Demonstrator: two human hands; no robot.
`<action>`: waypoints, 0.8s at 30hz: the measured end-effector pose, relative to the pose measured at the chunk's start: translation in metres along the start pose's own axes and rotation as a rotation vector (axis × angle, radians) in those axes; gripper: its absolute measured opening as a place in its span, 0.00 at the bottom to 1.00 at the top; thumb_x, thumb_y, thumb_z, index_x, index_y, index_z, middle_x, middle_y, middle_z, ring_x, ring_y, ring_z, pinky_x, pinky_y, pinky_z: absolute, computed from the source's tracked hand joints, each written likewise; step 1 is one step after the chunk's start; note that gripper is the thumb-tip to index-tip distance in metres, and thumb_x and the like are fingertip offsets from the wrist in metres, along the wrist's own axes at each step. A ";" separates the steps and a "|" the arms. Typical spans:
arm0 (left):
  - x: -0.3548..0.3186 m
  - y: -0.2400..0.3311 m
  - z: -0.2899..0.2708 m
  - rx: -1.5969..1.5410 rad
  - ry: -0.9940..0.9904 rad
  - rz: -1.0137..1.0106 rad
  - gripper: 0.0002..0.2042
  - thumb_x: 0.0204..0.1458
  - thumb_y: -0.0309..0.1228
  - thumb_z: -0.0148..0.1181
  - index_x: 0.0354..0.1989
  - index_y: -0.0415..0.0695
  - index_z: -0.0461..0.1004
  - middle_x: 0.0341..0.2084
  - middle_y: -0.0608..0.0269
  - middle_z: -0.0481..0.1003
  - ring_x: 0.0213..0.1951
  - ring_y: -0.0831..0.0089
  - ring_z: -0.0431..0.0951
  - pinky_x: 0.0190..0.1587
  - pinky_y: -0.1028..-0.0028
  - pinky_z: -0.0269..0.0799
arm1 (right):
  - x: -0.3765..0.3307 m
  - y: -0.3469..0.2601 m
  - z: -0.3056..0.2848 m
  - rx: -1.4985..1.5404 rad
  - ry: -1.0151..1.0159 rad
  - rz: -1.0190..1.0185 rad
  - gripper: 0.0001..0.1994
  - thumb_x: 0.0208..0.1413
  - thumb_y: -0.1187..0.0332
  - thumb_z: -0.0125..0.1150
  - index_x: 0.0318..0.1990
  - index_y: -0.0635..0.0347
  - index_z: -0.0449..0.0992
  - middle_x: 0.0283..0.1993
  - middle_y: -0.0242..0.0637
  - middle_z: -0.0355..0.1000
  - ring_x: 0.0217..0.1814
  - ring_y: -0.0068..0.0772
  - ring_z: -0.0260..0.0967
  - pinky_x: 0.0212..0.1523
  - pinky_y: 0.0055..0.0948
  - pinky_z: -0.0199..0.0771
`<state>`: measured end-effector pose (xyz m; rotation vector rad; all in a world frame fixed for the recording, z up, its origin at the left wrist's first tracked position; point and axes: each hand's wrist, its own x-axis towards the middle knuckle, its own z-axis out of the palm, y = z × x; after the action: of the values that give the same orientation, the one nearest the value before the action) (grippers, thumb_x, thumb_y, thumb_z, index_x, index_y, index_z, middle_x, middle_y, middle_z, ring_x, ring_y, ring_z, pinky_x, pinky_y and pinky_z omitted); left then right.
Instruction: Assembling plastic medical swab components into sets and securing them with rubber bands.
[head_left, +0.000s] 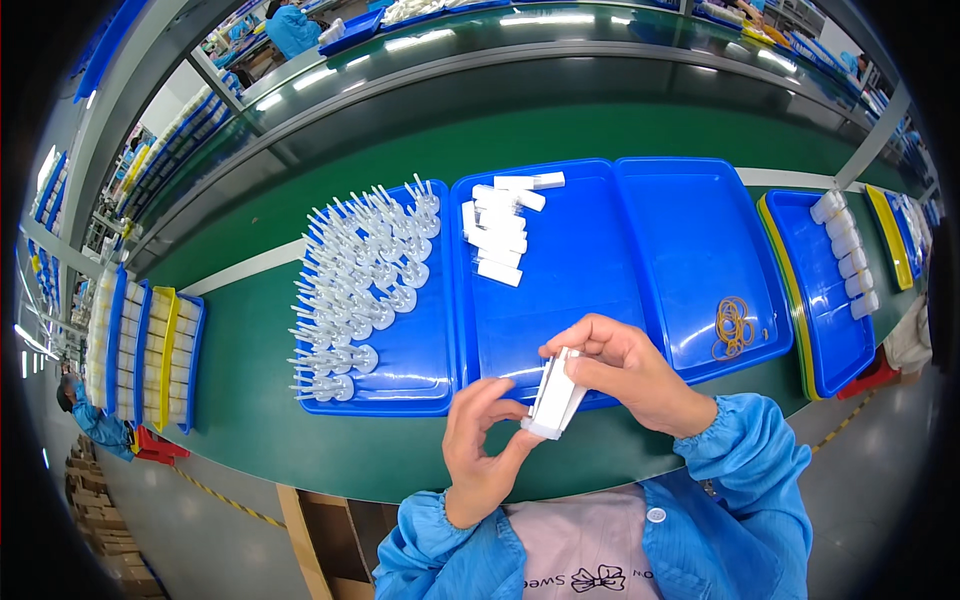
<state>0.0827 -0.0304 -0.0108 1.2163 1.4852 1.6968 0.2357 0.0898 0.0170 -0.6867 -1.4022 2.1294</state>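
Note:
In front of me, over the near edge of the blue trays, I hold a white, narrow box-shaped plastic part (553, 398), tilted, with a greyish translucent lower end. My right hand (635, 378) pinches its upper end between thumb and fingers. The thumb and fingertips of my left hand (482, 440) close on the lower end from the left. Beyond, the middle blue tray (570, 290) carries a pile of white rectangular plastic pieces (500, 230). To its left, a blue tray (420, 378) holds rows of translucent parts with thin upright stems (365, 270).
Several tan rubber bands (733, 328) lie in the right blue tray (690, 240). Farther right, stacked blue and yellow trays (800, 260) hold white cylindrical pieces (845, 250). Filled trays (150, 350) stand at the left edge of the green table (240, 330). A person in blue (292, 30) is in the background.

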 end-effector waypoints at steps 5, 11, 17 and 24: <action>-0.001 -0.018 -0.018 -0.115 -0.112 -0.266 0.11 0.50 0.19 0.62 0.43 0.35 0.73 0.36 0.58 0.75 0.40 0.72 0.78 0.43 0.75 0.74 | 0.012 -0.016 -0.023 -0.993 0.082 -0.298 0.12 0.57 0.66 0.58 0.46 0.59 0.72 0.40 0.38 0.74 0.45 0.34 0.72 0.44 0.33 0.70; 0.010 -0.019 -0.020 0.050 -0.075 -0.096 0.08 0.50 0.21 0.62 0.39 0.36 0.75 0.35 0.59 0.75 0.36 0.74 0.77 0.40 0.76 0.73 | 0.016 0.011 -0.046 -1.414 -0.062 -0.046 0.18 0.47 0.64 0.63 0.44 0.60 0.67 0.26 0.49 0.73 0.32 0.54 0.73 0.33 0.51 0.69; 0.009 -0.019 -0.022 0.150 -0.044 -0.034 0.08 0.49 0.22 0.63 0.38 0.38 0.78 0.35 0.59 0.75 0.34 0.73 0.75 0.38 0.76 0.71 | 0.017 0.026 -0.041 -1.720 0.068 -0.201 0.18 0.44 0.70 0.60 0.44 0.63 0.67 0.29 0.50 0.73 0.32 0.52 0.74 0.31 0.43 0.74; 0.004 -0.010 -0.020 0.108 -0.220 0.025 0.06 0.51 0.19 0.60 0.37 0.37 0.78 0.37 0.59 0.72 0.39 0.72 0.72 0.43 0.75 0.68 | 0.027 0.002 -0.052 -0.072 0.239 -0.176 0.14 0.57 0.73 0.55 0.50 0.62 0.66 0.41 0.36 0.71 0.41 0.27 0.74 0.39 0.27 0.77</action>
<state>0.0611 -0.0334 -0.0188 1.4340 1.4465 1.4604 0.2488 0.1421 -0.0065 -0.7863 -1.3600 1.8047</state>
